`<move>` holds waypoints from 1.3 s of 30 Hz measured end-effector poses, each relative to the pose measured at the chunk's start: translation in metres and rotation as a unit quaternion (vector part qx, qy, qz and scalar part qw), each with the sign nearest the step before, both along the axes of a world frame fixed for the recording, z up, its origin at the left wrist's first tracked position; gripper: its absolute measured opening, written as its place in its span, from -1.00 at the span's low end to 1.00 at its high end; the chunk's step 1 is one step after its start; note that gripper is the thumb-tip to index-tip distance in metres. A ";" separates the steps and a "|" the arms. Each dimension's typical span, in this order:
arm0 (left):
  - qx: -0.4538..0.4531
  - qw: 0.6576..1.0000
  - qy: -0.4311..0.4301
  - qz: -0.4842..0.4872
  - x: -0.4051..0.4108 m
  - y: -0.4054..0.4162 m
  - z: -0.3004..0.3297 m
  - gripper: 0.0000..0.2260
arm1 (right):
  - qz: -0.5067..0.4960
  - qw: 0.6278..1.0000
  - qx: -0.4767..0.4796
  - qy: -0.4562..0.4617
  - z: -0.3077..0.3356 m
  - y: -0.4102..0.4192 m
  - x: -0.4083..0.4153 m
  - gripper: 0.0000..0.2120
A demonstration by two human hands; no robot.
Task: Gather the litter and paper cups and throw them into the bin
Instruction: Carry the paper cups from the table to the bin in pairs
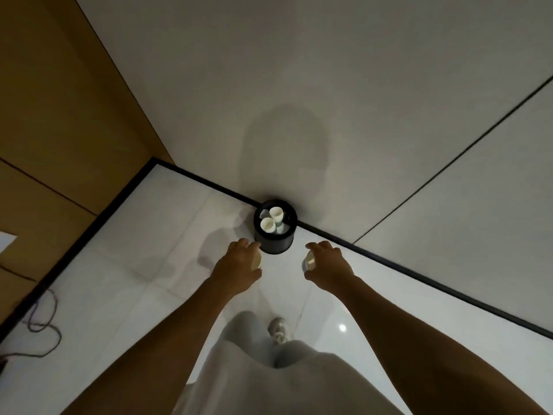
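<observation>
A small round black bin (pixel 275 244) stands on the white tiled floor against the wall's black skirting. Two white paper cups (pixel 271 220) lie inside it with some pale litter under them. My left hand (pixel 239 265) is stretched out just short of the bin's left side and grips a pale paper cup (pixel 257 260), which peeks out by the thumb. My right hand (pixel 327 263) reaches toward the bin's right side and holds another paper cup (pixel 308 261) with a bluish band, its mouth turned toward me.
A brown wooden panel wall (pixel 59 115) rises on the left and a grey wall (pixel 359 115) stands behind the bin. A dark cable (pixel 45 322) loops on the floor at the lower left. My light trousers and one shoe (pixel 278 329) show below.
</observation>
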State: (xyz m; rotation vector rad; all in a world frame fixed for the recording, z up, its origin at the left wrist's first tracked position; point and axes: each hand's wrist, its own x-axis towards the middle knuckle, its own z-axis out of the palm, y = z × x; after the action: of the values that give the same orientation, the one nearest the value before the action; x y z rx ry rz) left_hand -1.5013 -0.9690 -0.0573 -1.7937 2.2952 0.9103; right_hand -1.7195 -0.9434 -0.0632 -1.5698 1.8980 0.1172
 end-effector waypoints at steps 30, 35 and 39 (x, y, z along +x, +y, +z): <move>0.061 0.933 0.052 0.350 -0.054 -0.210 -0.066 -0.45 | 0.342 0.939 0.000 0.032 -0.055 -0.330 -0.049 -0.40; 0.085 0.908 0.049 0.407 -0.072 -0.213 -0.105 -0.46 | 0.375 0.926 0.023 0.036 -0.094 -0.351 -0.048 -0.42; 0.100 0.902 0.063 0.416 -0.079 -0.223 -0.150 -0.47 | 0.388 0.920 0.038 0.030 -0.137 -0.362 -0.039 -0.43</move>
State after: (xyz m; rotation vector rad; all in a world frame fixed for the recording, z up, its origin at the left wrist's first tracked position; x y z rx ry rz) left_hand -1.5801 -1.1922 -0.2071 -2.6959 1.3387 1.3182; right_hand -1.7587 -1.3053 -0.2004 -2.1912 1.1835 0.5757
